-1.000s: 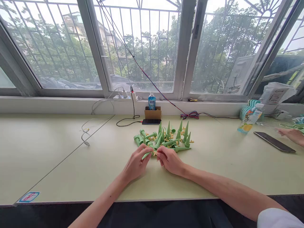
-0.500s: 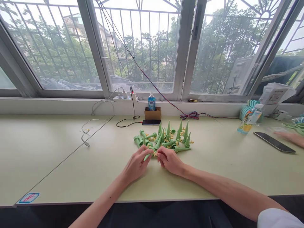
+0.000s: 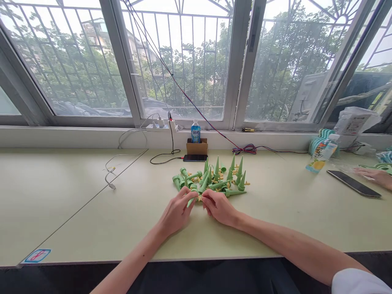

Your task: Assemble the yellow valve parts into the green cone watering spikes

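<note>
My left hand [image 3: 179,206] is closed around a green plant watering spike [image 3: 190,202], whose pointed tip angles down toward me. Against the spike's wide end, my right hand [image 3: 218,206] pinches a small yellow valve [image 3: 200,199]; its fingers partly cover the piece. Just beyond both hands lies a pile of similar green watering spikes [image 3: 217,184]. Some stand upright with points up, others lie on their sides, and several carry yellow valves.
Behind the pile are a phone [image 3: 195,157] and a blue bottle [image 3: 195,132] in a cardboard box [image 3: 197,148]. A cable [image 3: 110,179] lies left. To the right are a drink bottle [image 3: 323,155], a dark phone [image 3: 353,183] and another person's hand [image 3: 376,176].
My hands stay in nearly the same place, with the held spike tilted slightly more steeply. At the far right, the other person's hand has shifted a little.
</note>
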`<state>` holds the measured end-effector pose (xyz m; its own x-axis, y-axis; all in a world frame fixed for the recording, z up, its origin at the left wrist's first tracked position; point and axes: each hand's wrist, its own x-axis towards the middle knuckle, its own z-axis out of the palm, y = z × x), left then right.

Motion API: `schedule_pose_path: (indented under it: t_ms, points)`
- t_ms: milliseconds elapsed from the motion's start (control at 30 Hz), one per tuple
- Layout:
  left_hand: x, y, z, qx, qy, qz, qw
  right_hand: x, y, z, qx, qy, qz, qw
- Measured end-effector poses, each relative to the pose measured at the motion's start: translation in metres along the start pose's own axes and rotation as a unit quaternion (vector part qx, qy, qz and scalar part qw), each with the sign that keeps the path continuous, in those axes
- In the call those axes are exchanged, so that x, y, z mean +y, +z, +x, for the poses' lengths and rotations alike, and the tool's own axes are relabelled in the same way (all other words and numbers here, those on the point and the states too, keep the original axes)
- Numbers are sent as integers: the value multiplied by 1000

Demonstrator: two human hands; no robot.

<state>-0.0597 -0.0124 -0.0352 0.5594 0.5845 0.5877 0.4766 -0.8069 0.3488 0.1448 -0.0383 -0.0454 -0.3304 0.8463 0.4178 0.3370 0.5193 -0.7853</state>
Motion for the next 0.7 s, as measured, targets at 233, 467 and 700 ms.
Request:
schedule_pose_path:
  t_ms: [233, 467, 700]
  points:
    - [1, 1, 0, 9, -3, -1, 1000, -4, 0, 1, 19, -10, -19, 1000]
    - [4, -1, 1, 11, 7, -6, 1000, -2, 2, 1, 34, -14, -34, 999]
    - [6, -3, 1, 0, 21, -16, 1000, 1, 2, 1, 36, -46, -62, 996]
